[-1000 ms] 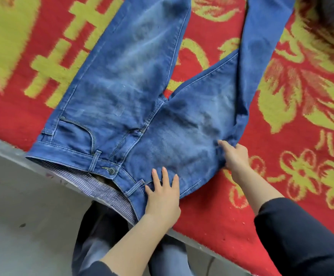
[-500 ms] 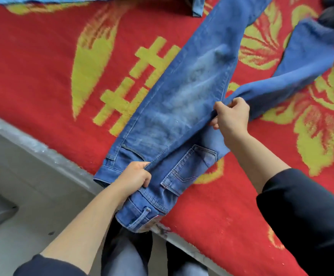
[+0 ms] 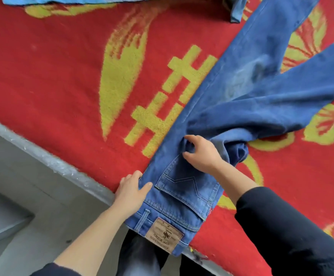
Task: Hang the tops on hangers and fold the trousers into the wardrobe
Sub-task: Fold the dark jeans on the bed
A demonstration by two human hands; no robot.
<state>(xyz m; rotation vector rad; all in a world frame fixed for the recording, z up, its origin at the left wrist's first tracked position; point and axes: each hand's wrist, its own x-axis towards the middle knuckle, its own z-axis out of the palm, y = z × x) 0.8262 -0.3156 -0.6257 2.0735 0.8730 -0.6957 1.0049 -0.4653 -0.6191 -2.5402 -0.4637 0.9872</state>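
You are holding the blue denim jeans (image 3: pixel 212 108) with both hands as they are lying on the red plush blanket with yellow motifs (image 3: pixel 62 86). The jeans are lying doubled lengthwise, seat side up. The stitched back pocket (image 3: pixel 186 188) and the brown leather waistband patch (image 3: pixel 164 237) are facing you. The waistband end is sitting nearest you, reaching the blanket's near edge above the grey ledge (image 3: pixel 42 156).

Your left hand (image 3: pixel 132 188) is gripping the left side edge of the jeans just above the waistband. Its thumb is lying on top of the denim beside the pocket, and its fingers are curling at the edge against the blanket. Your right hand (image 3: pixel 202 154) is sitting further up, just past the top of the pocket. It is pinching a bunch of denim at the seat between curled fingers and thumb. A rumpled lump of fabric is gathering just to its right.

Beyond your hands the two legs are splaying apart. One is running straight away toward the upper right. The other is bending off to the right across the blanket, overlapping the first only near your right hand.

A light blue cloth (image 3: pixel 62 0) is lying along the far edge of the view, well apart from the jeans.
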